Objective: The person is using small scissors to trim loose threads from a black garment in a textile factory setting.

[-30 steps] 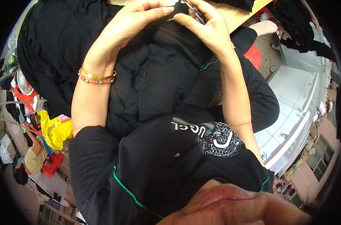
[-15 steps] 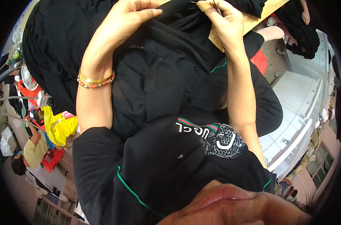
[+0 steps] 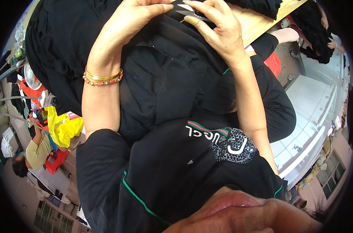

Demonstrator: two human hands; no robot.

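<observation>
Black fabric spreads over my lap and heaps up toward the left. At the top edge, my left hand pinches the cloth between thumb and fingers; part of that hand is cut off by the frame. My right hand grips small thread snips, whose two pointed blades stand apart and point left toward my left fingertips. A tan finger cover wraps the right thumb. Whether a thread lies between the blades, I cannot tell.
A pale wooden board lies beyond my right hand, with more black cloth on it. White panels stand at right. At left are a yellow plastic bag, a red stool and a seated person. Another person handles black cloth at upper right.
My right hand has turned and shifted slightly left and down, bringing the snips' parted blades into view near the left fingertips. My left hand stays close to where it was.
</observation>
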